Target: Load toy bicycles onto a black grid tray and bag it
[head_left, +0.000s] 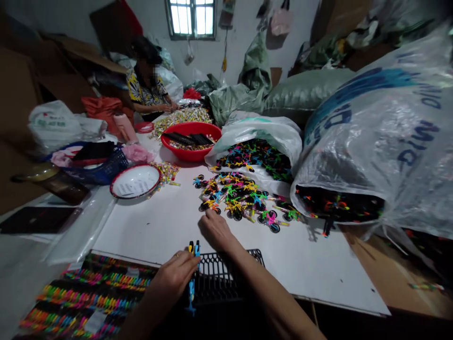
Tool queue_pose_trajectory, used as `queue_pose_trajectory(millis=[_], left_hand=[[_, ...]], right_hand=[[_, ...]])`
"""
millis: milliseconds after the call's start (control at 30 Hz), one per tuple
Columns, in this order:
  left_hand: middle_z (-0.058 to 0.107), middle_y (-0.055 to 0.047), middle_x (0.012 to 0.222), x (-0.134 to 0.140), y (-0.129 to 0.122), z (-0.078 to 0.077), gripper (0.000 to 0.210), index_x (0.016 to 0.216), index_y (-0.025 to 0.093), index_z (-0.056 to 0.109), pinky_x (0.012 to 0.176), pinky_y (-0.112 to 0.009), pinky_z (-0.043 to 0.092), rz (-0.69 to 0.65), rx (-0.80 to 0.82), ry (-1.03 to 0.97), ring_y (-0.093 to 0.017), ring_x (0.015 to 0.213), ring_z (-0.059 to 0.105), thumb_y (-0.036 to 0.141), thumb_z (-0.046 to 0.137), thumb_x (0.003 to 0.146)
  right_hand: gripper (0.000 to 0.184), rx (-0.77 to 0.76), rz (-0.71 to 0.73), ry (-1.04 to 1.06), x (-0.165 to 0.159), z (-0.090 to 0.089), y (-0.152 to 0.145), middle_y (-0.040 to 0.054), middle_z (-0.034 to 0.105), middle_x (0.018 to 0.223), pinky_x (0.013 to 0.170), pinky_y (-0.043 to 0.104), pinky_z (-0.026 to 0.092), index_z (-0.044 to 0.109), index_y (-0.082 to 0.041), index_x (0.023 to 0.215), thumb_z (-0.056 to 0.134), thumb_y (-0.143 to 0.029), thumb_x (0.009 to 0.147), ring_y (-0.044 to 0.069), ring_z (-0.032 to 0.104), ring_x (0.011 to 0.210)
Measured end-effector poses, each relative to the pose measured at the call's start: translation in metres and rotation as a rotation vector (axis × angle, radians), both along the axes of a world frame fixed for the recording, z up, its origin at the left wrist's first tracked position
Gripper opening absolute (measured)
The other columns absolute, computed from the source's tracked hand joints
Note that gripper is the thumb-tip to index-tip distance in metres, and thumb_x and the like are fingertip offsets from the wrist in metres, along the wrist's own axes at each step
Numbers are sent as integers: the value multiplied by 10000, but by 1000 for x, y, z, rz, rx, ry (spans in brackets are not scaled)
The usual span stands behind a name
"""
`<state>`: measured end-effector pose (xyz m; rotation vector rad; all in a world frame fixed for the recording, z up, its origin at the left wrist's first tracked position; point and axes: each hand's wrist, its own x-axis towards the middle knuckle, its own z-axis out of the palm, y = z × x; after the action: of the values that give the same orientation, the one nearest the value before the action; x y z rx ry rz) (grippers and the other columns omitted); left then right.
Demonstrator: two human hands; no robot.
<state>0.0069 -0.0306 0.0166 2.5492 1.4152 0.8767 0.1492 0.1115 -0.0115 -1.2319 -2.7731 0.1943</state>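
My left hand [179,271] is closed around a blue toy bicycle [191,290] at the left end of a black slotted plastic rack [221,283]. Beside the blue one, a yellow toy part [191,247] stands up at my fingertips. My right hand [216,230] is stretched over the white table, fingers bent together at the near edge of a pile of colourful toy bicycles [235,193]. Its fingertips are partly hidden, so what they pinch is unclear. Small candy-like tubes [285,223] lie among the bicycles.
Filled racks [92,295] lie at the lower left. An enamel basin [136,182], a red basin [191,151] and a blue basket [95,165] stand on the table [148,222]. Sacks of toys [371,127] crowd the right. A co-worker [148,85] sits at the far left.
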Motion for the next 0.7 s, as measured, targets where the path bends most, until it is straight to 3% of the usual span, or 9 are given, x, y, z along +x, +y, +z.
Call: queue_pose_trajectory(millis=[67, 133, 267, 333, 467, 567, 700], left_hand=[[660, -51, 864, -3, 1, -3, 275, 1083, 179, 615, 764, -291, 540, 25, 37, 23, -170, 825, 613, 204, 372, 956], [659, -53, 874, -5, 4, -4, 261, 1075, 176, 611, 763, -297, 542, 48, 32, 35, -174, 833, 610, 207, 382, 953], [655, -58, 874, -6, 9, 0, 246, 1046, 159, 608, 743, -294, 545, 28, 42, 48, -174, 822, 609, 184, 384, 949], [653, -61, 871, -6, 9, 3, 247, 1056, 153, 604, 742, -295, 544, 19, 47, 55, -177, 828, 610, 179, 384, 948], [648, -54, 885, -8, 13, 4, 233, 1043, 163, 608, 771, -292, 538, 60, 7, 47, -172, 853, 610, 179, 396, 947], [644, -57, 921, -11, 23, -2, 222, 1036, 163, 608, 788, -303, 534, 116, -6, 42, -176, 879, 609, 185, 406, 946], [637, -57, 937, -14, 37, -7, 213, 1034, 164, 612, 802, -312, 529, 153, -33, 22, -175, 888, 605, 187, 422, 941]], right_hand=[[178, -4, 43, -3, 17, -6, -13, 90, 599, 1047, 798, 266, 429, 611, -164, 977, 451, -149, 902, 192, 541, 969], [208, -21, -17, 17, 30, -5, -20, 83, 616, 1039, 789, 261, 427, 605, -179, 1029, 425, -171, 925, 182, 559, 955], [225, -140, -360, 26, 22, 1, -17, 114, 656, 996, 723, 274, 436, 607, -154, 1048, 506, -286, 896, 213, 613, 925], [239, -177, -460, 22, 12, 5, -6, 123, 674, 945, 686, 283, 436, 617, -144, 1015, 494, -309, 894, 224, 640, 867], [311, -108, -540, 68, 9, 26, 25, 118, 679, 917, 667, 287, 426, 600, -168, 1048, 371, -348, 940, 219, 650, 830], [253, 10, -583, 123, 20, 48, 45, 130, 658, 1004, 684, 286, 418, 584, -162, 1049, 412, -293, 918, 220, 634, 875], [156, 3, -556, 144, 37, 60, 41, 100, 661, 942, 656, 263, 403, 601, -167, 931, 488, -256, 871, 198, 623, 817]])
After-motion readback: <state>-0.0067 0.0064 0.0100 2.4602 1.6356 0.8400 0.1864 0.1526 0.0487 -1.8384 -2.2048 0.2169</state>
